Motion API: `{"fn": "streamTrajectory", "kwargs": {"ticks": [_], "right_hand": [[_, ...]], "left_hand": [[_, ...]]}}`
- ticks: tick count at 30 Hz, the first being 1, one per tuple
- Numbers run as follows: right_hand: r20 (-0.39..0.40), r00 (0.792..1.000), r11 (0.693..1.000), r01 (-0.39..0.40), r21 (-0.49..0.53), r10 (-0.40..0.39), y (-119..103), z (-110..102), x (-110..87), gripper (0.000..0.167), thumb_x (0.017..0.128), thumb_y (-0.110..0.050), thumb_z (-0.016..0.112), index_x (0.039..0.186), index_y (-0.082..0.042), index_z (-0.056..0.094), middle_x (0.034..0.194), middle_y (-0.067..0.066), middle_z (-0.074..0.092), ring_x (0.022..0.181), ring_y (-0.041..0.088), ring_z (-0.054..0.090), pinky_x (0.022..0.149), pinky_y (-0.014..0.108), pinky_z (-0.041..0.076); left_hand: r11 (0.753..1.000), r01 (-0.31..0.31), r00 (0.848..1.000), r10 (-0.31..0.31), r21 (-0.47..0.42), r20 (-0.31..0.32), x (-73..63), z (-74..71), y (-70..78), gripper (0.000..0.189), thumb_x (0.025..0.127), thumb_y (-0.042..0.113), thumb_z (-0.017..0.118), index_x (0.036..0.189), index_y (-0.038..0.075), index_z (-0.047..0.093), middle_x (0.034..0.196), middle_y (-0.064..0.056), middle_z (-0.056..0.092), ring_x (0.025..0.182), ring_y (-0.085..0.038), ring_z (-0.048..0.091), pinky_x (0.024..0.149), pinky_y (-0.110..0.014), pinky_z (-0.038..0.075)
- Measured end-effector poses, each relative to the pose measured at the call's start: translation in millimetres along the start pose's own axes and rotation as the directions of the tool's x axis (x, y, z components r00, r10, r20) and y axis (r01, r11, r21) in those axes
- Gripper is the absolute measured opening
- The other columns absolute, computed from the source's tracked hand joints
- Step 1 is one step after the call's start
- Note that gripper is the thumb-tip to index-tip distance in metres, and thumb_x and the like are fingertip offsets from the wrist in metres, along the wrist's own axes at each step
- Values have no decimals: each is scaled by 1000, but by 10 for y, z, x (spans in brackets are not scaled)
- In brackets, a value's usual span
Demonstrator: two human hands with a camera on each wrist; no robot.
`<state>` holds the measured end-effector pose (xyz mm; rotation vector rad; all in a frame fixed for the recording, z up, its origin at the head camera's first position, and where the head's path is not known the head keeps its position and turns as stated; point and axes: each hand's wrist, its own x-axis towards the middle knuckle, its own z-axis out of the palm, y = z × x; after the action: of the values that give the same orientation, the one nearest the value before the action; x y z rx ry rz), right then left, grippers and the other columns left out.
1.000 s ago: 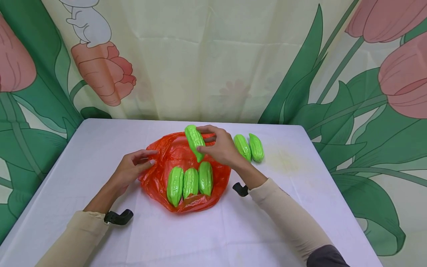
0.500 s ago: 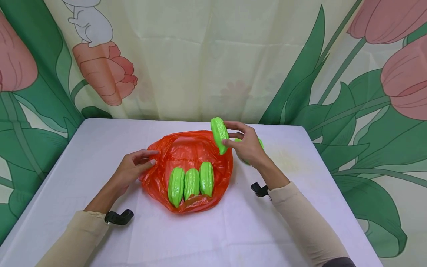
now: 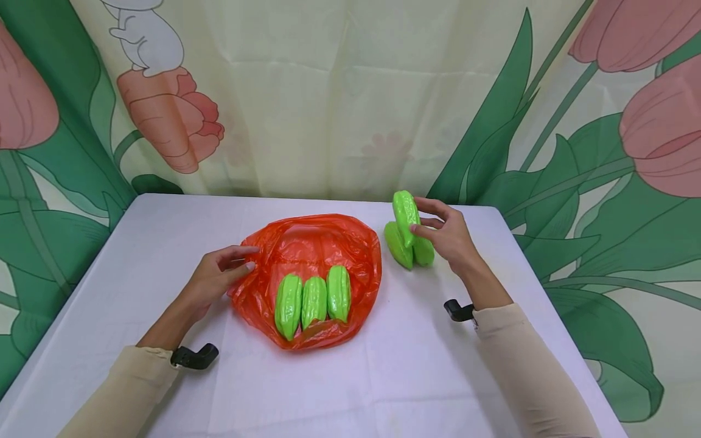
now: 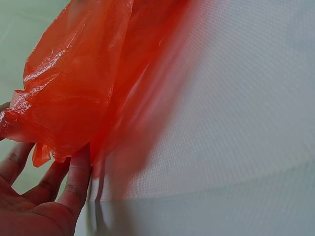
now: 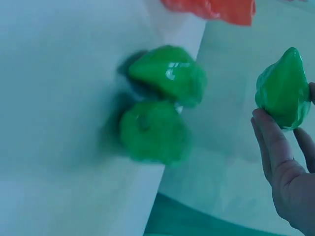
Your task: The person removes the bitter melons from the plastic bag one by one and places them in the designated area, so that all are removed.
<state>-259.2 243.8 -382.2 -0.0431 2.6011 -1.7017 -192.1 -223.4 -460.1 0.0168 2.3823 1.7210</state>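
Observation:
My right hand (image 3: 450, 236) pinches a bright green, ridged bitter melon (image 3: 404, 212) between thumb and fingers, its pointed end down. It is held up over two more bitter melons (image 3: 397, 249) on the table right of the bag, partly covering them in the head view. The right wrist view has the held melon (image 5: 283, 93) at the right, apart from that pair (image 5: 155, 132). At the bag's left rim, my left hand (image 3: 216, 277) holds the red plastic bag (image 3: 296, 243) with fingers and thumb. Inside the spread bag, 3 bitter melons (image 3: 314, 301) lie side by side.
A white cloth covers the table (image 3: 306, 395). Its far edge meets a printed curtain (image 3: 339, 121) with tulips and a rabbit on a carrot. Each wrist carries a black camera mount (image 3: 195, 356).
My right hand has carried the bitter melon from above the bag rightward, past its right rim, to over the pair on the table. My left hand stays at the bag's rim.

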Motion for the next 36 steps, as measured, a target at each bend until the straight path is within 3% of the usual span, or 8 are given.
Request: {"fn": "streamTrajectory", "kwargs": {"ticks": [8,17,24,29,36], "right_hand": [[-61,996,998,-60,-11,59,233,-302,3,63,99,-13,76,156,-22,53,159,9,52,143,31,57,105,29,58],[-96,986,990,-139,-6,137,434,-523,5,65,100,-17,75,159,-20,49,163,10,48,137,26,58,91,14,58],[-83,974,978,-209,14,210,610,-571,6,65,100,-12,72,161,-16,47,164,13,47,130,21,60,89,14,59],[-68,964,966,-257,0,257,724,-548,12,66,101,-11,72,162,-17,46,166,12,44,135,26,58,87,13,58],[-51,963,963,-266,-32,265,835,-536,19,66,100,-11,71,161,-16,46,167,13,45,139,31,56,87,14,57]], "left_hand": [[1000,-5,1000,5,-2,3,6,2,13,49,105,27,69,152,16,59,161,-15,48,149,-39,46,94,-16,58],[1000,-18,1000,18,-2,0,8,-8,31,50,104,29,70,151,14,59,159,-16,50,146,-40,48,91,-12,56],[1000,-8,1000,8,-6,-1,16,-2,25,51,104,29,70,151,14,59,160,-16,50,147,-39,48,92,-13,57],[1000,-4,1000,4,-7,1,17,-5,12,51,104,29,70,152,14,59,160,-16,50,146,-40,48,91,-14,57],[1000,-9,1000,9,-6,1,25,2,12,51,104,29,70,151,13,59,159,-17,51,145,-40,49,91,-14,57]]}}
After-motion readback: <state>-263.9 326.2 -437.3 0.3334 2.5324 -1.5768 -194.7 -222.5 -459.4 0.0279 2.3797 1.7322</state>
